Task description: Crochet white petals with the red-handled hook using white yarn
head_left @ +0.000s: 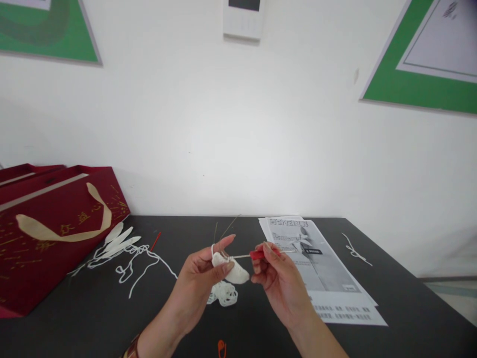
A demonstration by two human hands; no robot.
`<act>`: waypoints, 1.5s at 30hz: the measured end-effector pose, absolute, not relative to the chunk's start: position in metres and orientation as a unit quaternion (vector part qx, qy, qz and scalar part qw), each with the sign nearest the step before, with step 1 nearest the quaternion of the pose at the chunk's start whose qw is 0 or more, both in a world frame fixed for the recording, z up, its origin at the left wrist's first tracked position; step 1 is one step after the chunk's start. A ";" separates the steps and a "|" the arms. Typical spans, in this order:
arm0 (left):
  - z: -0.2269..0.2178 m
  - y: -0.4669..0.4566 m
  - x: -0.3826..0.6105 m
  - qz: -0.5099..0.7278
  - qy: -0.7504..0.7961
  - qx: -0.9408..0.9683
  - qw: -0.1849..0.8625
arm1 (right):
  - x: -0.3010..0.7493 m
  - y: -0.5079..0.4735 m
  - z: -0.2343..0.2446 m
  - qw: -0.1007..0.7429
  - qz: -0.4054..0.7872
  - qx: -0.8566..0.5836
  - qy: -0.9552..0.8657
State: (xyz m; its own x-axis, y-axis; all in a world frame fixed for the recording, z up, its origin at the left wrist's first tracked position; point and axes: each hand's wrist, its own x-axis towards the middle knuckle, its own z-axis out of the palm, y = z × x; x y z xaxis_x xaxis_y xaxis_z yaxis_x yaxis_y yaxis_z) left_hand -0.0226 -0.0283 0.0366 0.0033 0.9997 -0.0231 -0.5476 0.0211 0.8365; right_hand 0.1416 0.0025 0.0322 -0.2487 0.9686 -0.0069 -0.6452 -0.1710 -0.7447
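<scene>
My left hand (204,271) pinches a small white crocheted piece (237,274) between thumb and fingers, with white yarn looped over the index finger. Two thin wires stick up behind that hand. In my right hand (278,278) is a crochet hook (258,254) with a red grip, closed between thumb and fingers. The hook's metal shaft points left and its tip meets the upper edge of the white piece; whether it passes through a stitch is too small to tell. A loose bundle of white yarn (225,293) lies on the table just below the piece.
Printed pattern sheets (335,278) lie right of my hands on the black table (402,308). White petal-shaped pieces (118,241) with trailing yarn and a red needle (155,240) are at left, beside a dark red gift bag (55,238). An orange stitch marker (221,348) is in front; a yarn scrap (356,252) lies far right.
</scene>
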 end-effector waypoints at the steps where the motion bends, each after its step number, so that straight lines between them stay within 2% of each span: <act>1: 0.037 -0.028 -0.023 0.617 0.340 0.331 0.628 | 0.142 0.003 0.033 0.561 0.719 -0.250 -0.325; 6: 0.039 -0.029 -0.024 0.608 0.340 0.343 0.630 | 0.146 0.002 0.039 0.569 0.700 -0.244 -0.356; 20: 0.032 -0.031 -0.024 0.607 0.394 0.414 0.552 | 0.155 -0.007 0.041 0.629 0.567 -0.244 -0.472; 27: 0.030 -0.031 -0.024 0.619 0.385 0.387 0.565 | 0.149 -0.017 0.033 0.648 0.480 -0.237 -0.542; 37: 0.044 -0.031 -0.021 0.655 0.347 0.362 0.565 | 0.143 -0.007 0.038 0.627 0.594 -0.277 -0.420; 45: 0.042 -0.033 -0.022 0.639 0.355 0.387 0.561 | 0.146 -0.004 0.041 0.620 0.614 -0.269 -0.408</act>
